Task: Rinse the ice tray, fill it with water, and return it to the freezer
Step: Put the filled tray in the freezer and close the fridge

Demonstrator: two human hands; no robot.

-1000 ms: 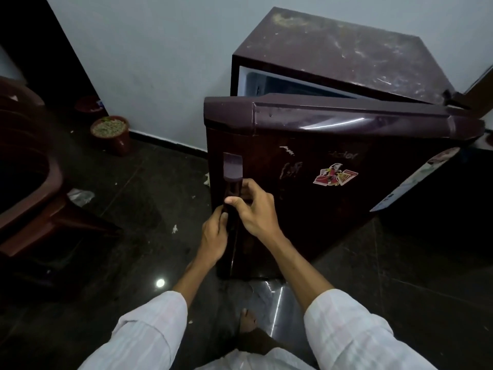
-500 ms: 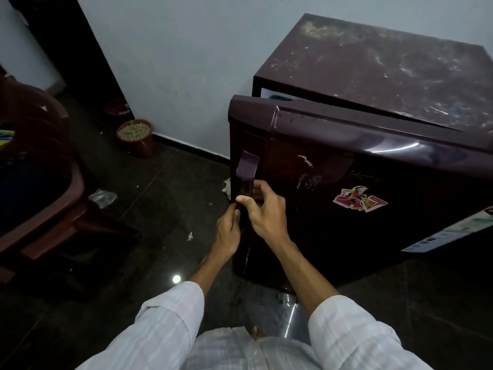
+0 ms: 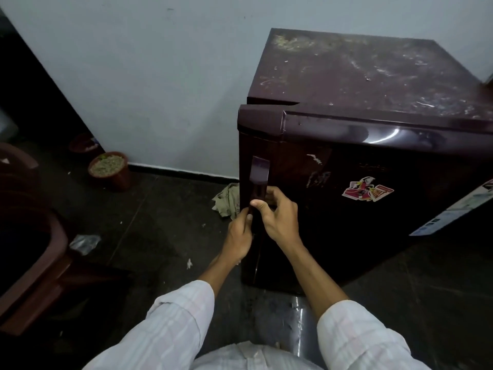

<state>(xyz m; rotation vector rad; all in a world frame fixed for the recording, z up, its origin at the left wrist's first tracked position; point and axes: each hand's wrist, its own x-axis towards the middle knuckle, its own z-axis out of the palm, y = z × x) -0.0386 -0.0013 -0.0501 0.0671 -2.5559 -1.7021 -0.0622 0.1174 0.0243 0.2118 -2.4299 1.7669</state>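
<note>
Both hands sit at the door handle [image 3: 258, 180] of the small maroon fridge [image 3: 373, 161], low on the door's left edge. The left hand [image 3: 238, 237] wraps the door edge just below the handle, and the right hand [image 3: 280, 214] curls over the handle from the front; each grip is closed on the door, thumbs nearly touching. The ice tray is nowhere in view, so it is presumably either inside the fridge or somewhere out of frame; which cannot be told from here. The door [image 3: 346, 198] looks all but shut, with only a thin dark seam showing under the top [image 3: 373, 70] at the left corner. The main risk, as I judge it, is a door that does not seat: if the seal catches or the hands let go before the last push, it could spring back a crack and let the freezer warm. A hard shove could also rock the fridge on the glossy floor [image 3: 160, 222], and if a filled tray does sit inside, slop water out of it. A crumpled cloth [image 3: 226, 200] lies on the floor just beside the door's corner, near enough to snag should the door be swung again. A clay pot [image 3: 110, 169] stands by the wall, well apart. Compared with a second ago, the gap is much narrower: then the door stood clearly ajar with the pale interior showing behind it, and half a second ago a sliver remained; the hands hold the same spot.
</note>
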